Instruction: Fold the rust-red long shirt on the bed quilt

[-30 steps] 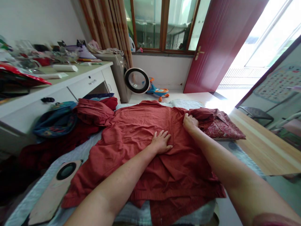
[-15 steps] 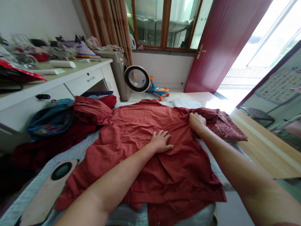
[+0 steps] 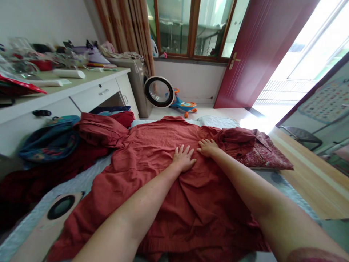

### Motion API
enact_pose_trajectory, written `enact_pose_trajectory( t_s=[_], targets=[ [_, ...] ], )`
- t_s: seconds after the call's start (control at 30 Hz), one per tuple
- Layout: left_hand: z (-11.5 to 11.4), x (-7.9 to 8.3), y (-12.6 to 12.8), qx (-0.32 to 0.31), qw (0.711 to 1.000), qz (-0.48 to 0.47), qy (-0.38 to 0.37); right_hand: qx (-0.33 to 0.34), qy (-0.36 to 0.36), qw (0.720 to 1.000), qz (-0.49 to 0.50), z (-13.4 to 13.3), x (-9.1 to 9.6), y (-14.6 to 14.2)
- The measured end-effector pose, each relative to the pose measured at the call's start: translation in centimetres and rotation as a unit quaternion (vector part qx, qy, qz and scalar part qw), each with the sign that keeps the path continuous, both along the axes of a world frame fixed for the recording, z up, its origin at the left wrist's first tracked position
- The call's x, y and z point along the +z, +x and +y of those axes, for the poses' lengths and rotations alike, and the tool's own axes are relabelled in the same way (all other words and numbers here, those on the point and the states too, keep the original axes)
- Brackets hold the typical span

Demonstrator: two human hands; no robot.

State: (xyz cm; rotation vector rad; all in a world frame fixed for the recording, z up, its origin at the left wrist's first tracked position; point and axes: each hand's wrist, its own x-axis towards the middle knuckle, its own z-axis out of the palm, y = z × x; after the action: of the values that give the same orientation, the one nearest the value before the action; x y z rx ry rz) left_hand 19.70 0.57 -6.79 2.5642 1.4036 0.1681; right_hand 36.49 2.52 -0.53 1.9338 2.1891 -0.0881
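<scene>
A rust-red shirt [image 3: 152, 156] lies spread out, collar at the far end, over a pale blue cloth [image 3: 92, 171]. My left hand [image 3: 183, 158] rests flat near the shirt's middle, fingers spread. Just to its right, my right hand [image 3: 208, 147] also lies on the fabric with its fingers apart. Neither hand grips the cloth. Beyond my right hand the right sleeve is bunched up, next to a folded red patterned garment [image 3: 268, 153]. The left sleeve is crumpled at the far left. Wrinkles run through the shirt's lower half, and my forearms hide part of it.
A phone [image 3: 51, 225] lies at the near left. Dark blue patterned cloth [image 3: 49, 142] is heaped beside the white desk [image 3: 92, 94]. A washing machine's round door [image 3: 159, 91] stands ajar behind. At the right is a wooden surface [image 3: 313, 171]; a blue-orange ride-on toy [image 3: 185, 104] sits on the floor.
My right hand has let go of the right sleeve area and moved left, flattening on the shirt beside my left hand. The left hand has shifted only slightly.
</scene>
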Motion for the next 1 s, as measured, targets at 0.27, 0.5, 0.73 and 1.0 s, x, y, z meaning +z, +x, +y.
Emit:
enact_pose_trajectory(
  t_s=[0.27,0.5,0.73,1.0],
  targets=[
    [1.7,2.4,-1.0,-0.026,0.999,-0.02,-0.014,-0.094,0.03,0.995,0.004,3.5,-0.2,-0.5],
    [5.1,1.1,-6.2,0.078,0.996,0.004,0.034,-0.056,0.056,0.993,0.084,6.5,-3.5,-4.4],
    [4.9,-1.0,-7.4,0.075,0.996,-0.006,0.047,-0.146,0.069,0.983,0.084,7.7,-4.1,-0.8],
    [3.1,-0.1,-8.7,0.095,0.988,-0.048,0.114,0.018,0.116,0.983,0.144,2.1,-3.9,-7.7]
  ],
)
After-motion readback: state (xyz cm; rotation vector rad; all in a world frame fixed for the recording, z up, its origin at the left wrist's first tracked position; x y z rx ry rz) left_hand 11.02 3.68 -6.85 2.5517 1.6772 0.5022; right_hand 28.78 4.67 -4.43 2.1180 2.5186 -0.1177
